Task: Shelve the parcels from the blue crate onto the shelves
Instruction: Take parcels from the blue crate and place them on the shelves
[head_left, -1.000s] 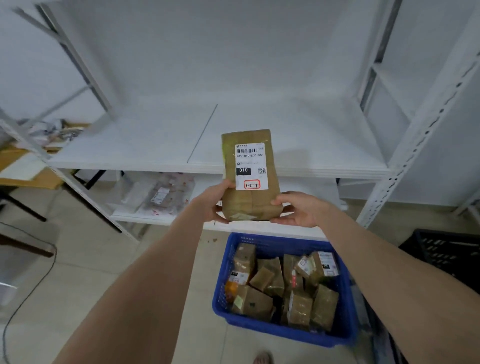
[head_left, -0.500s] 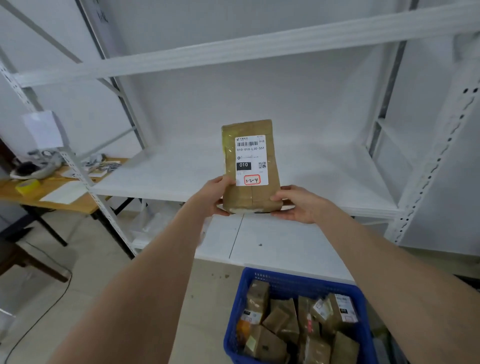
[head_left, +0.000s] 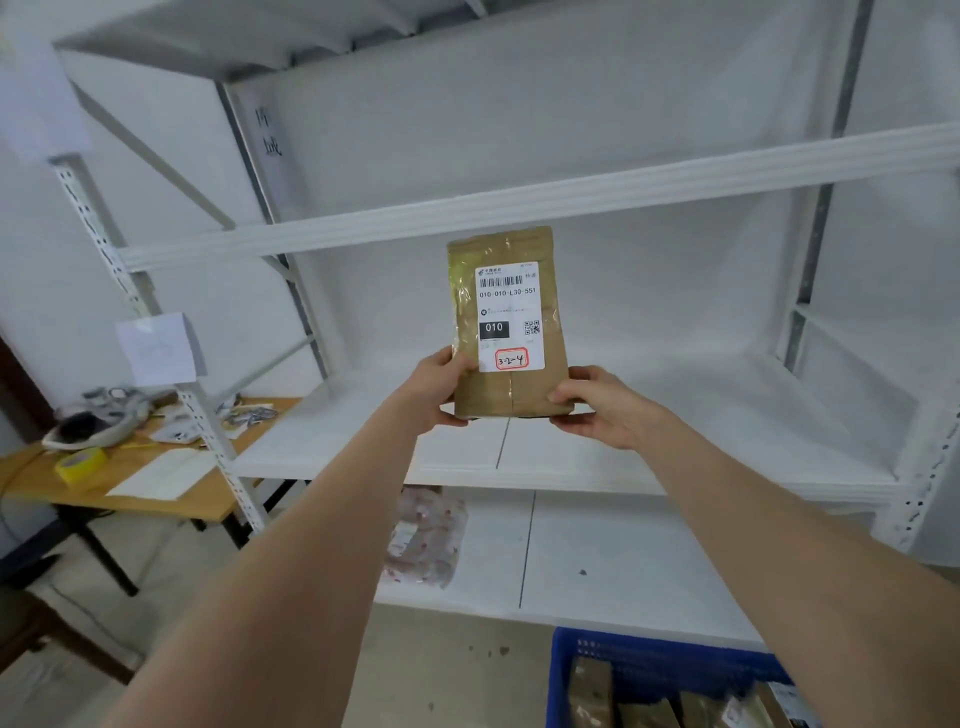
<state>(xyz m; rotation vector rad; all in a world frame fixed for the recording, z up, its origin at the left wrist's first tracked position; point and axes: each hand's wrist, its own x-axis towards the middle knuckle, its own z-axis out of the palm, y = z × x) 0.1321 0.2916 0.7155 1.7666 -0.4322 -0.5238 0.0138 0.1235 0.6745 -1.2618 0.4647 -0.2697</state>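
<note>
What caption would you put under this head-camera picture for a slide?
A brown labelled parcel held upright by left hand and right hand before white shelves, blue crate below.

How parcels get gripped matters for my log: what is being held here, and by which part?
The brown parcel, held upright by both hands at its bottom end: the left hand grips the lower left edge, the right hand the lower right corner.

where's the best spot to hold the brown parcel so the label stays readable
Its bottom corners, one from each side, as the left hand and right hand hold it: the brown parcel is flat and upright, with the label covering its upper face.
</note>
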